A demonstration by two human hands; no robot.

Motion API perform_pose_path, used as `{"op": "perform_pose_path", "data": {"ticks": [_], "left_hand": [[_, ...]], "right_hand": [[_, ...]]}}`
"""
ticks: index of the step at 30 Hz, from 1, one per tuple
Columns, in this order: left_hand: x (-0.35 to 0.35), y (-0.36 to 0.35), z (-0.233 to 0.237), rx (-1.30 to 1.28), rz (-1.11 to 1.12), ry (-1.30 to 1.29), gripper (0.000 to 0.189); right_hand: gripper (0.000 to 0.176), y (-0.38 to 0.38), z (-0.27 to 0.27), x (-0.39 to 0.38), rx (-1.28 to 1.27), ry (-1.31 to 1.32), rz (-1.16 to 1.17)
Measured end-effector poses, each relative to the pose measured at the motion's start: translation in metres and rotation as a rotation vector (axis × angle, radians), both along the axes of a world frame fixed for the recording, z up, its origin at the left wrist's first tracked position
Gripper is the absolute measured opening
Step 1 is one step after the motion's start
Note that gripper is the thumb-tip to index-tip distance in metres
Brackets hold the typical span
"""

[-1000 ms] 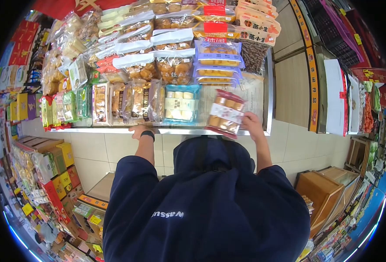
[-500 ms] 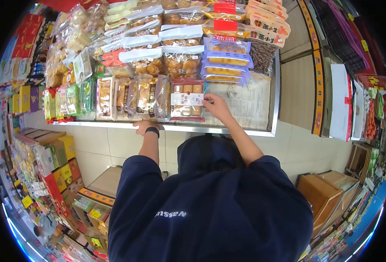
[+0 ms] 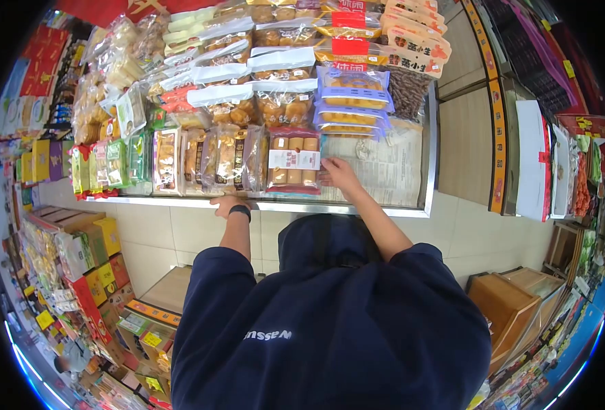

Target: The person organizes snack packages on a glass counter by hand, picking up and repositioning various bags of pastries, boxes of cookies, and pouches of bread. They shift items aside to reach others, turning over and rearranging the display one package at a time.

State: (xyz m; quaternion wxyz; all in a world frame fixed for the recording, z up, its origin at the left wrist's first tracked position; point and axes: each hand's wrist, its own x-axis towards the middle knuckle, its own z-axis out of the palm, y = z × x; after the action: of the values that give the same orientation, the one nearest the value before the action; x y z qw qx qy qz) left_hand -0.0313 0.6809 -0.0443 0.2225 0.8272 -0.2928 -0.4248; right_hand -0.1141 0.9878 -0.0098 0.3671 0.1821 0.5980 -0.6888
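My right hand [image 3: 341,177] has its fingertips against the right side of a clear pack of small rolls [image 3: 293,178] with a white label band and dark red ends. Its fingers look extended along the pack rather than wrapped round it. My left hand [image 3: 229,206], with a black band on the wrist, rests at the metal front rim [image 3: 282,206] of the display table, fingers spread and partly hidden there. Left of the roll pack stand bagged breads [image 3: 229,160] with brown and gold labels. Behind it are bags of round pastries [image 3: 285,106] and a stack of purple-edged packs [image 3: 352,102].
Newspaper [image 3: 391,167] lines the table's right section, with a small clear wrapper on it. Bagged dark beans [image 3: 408,92] stand behind. Wooden cabinets [image 3: 463,137] lie to the right, and stacked boxes [image 3: 97,273] to the left. Another person [image 3: 73,355] is far lower left.
My right hand has shifted from the label's edge slightly down the pack's side, its fingers less pinched. The pack looks straighter. My left hand stays at the rim.
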Motion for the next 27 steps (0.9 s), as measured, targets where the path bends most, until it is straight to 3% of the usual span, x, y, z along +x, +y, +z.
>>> {"op": "perform_pose_path", "data": {"ticks": [3,9,12,18,24,27], "left_hand": [[0.0,0.002,0.004,0.004,-0.022,-0.025,0.069],[0.001,0.004,0.008,-0.011,0.005,0.091,0.071],[-0.001,0.002,0.004,-0.029,0.012,0.011,0.072],[0.001,0.0,0.002,-0.003,-0.008,-0.001,0.072],[0.003,0.003,0.008,0.013,-0.071,0.04,0.072],[0.002,0.007,0.018,0.037,-0.049,0.086,0.07]], "right_hand": [[0.036,0.002,-0.008,0.001,0.009,-0.041,-0.032],[0.027,-0.008,-0.029,0.005,0.255,0.252,0.223],[0.026,-0.01,-0.037,0.003,0.322,0.398,0.248],[0.027,-0.016,-0.046,0.002,0.33,0.418,0.204],[0.025,-0.01,-0.032,0.004,0.04,-0.053,0.028],[0.029,-0.016,-0.039,0.007,0.075,0.011,-0.041]]}}
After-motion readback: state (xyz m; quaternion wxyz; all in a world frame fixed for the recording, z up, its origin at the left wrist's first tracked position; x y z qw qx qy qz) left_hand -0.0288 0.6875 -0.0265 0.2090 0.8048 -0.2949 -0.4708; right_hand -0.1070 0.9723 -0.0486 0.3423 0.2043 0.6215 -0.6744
